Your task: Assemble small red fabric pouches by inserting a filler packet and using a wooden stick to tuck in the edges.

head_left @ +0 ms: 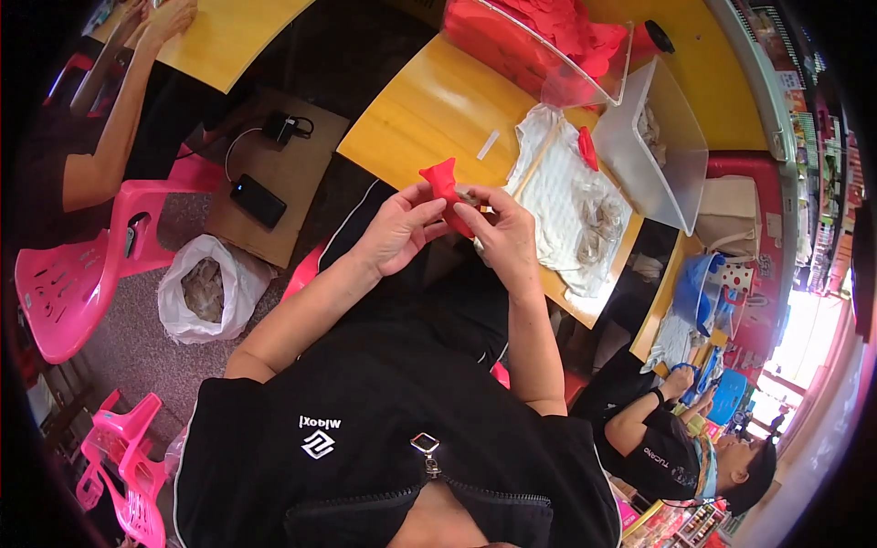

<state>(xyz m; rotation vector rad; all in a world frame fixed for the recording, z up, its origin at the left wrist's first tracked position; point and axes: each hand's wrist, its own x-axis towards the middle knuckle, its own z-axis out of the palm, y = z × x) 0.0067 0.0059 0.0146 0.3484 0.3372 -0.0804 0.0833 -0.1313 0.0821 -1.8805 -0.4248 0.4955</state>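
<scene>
Red fabric, one small piece, sits pinched between your two hands, held up above your lap just short of the yellow table. Your left hand grips its lower left side, thumb and fingers closed on the cloth. Your right hand closes on its lower right edge, fingertips meeting the left thumb. Both hands are equally near; the piece lies directly between them and rises out of the grip. Its long axis runs up and slightly left, away from your body, with the free end pointing towards the table.

Beyond your right hand, one white cloth is spread over the table edge, with a small red tool lying on it. Further back stand two clear bins: one heaped with more red pieces, one tipped on its side, nearly empty.

To your left, one white bag sits open on the floor, beside a low board carrying one black phone and one charger. Three pink chairs show on the left. Two other people are in view, one at upper left, one at lower right
</scene>
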